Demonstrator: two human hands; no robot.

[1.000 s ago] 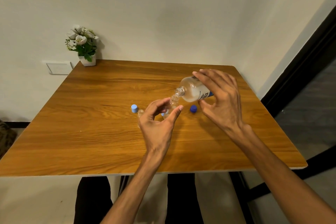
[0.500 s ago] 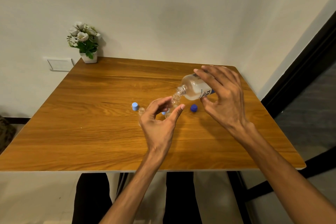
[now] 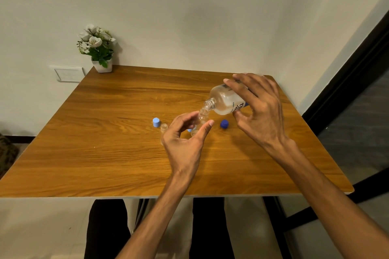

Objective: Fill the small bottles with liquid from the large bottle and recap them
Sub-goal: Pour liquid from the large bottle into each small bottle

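My right hand grips the large clear bottle, tipped down to the left with its open neck right over the mouth of a small clear bottle. My left hand holds that small bottle between thumb and fingers, above the wooden table. A second small bottle stands open just left of my left hand, partly hidden by it. A light blue cap sits beside it. Another light blue cap peeks out between my left fingers. The large bottle's dark blue cap lies under the tilted bottle.
A small white pot with white flowers stands at the table's far left corner against the wall. A wall switch plate is left of the table. The table's near edge runs just above my legs. A dark door frame is at right.
The view has shifted slightly. The large bottle stays tipped over the small bottle, its base raised a little higher; both hands keep their hold.
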